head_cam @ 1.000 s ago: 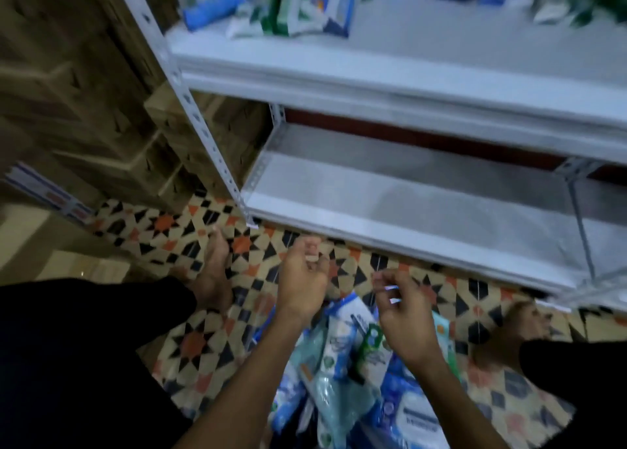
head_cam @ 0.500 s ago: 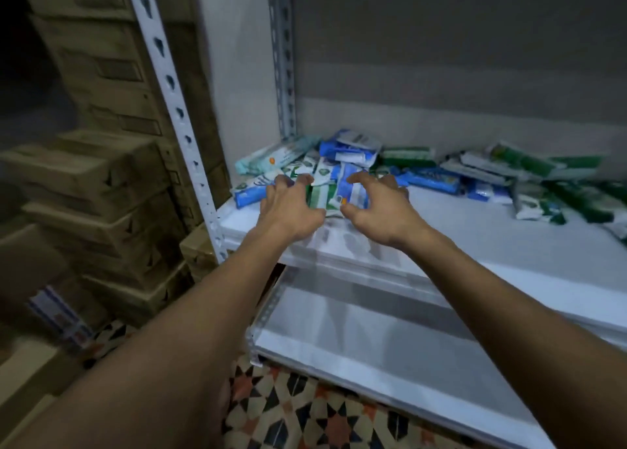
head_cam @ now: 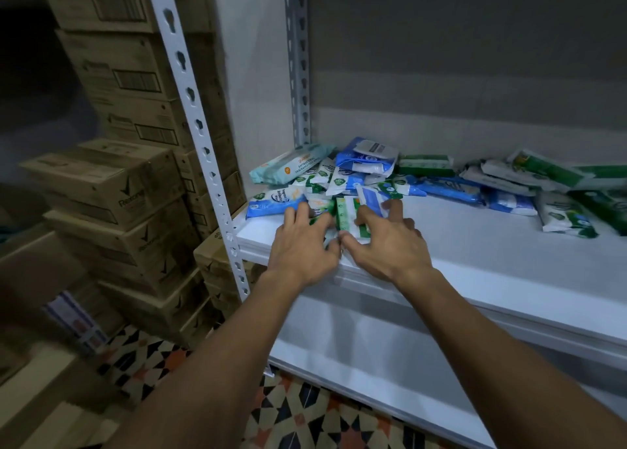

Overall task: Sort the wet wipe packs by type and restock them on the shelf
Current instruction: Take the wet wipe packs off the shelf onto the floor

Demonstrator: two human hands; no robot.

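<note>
Several wet wipe packs lie in a loose pile at the left end of the white shelf board [head_cam: 492, 245]: a pale blue pack [head_cam: 291, 162], blue packs [head_cam: 366, 158], and green and white packs [head_cam: 549, 170] strewn to the right. At the pile's front edge sit small green and white packs [head_cam: 346, 213]. My left hand [head_cam: 302, 245] and my right hand [head_cam: 383, 245] lie side by side over these small packs, fingers spread and touching them, thumbs nearly meeting. The packs under my palms are partly hidden.
A white perforated upright post [head_cam: 193, 109] stands just left of my left hand. Stacked brown cardboard boxes [head_cam: 112, 184] fill the space left of the rack. A lower shelf board [head_cam: 373, 353] sits below, above the patterned floor tiles [head_cam: 305, 411].
A second ago both hands were low over packs on the floor. They rose to the shelf pile, and have now drawn slightly back toward the shelf's front edge.
</note>
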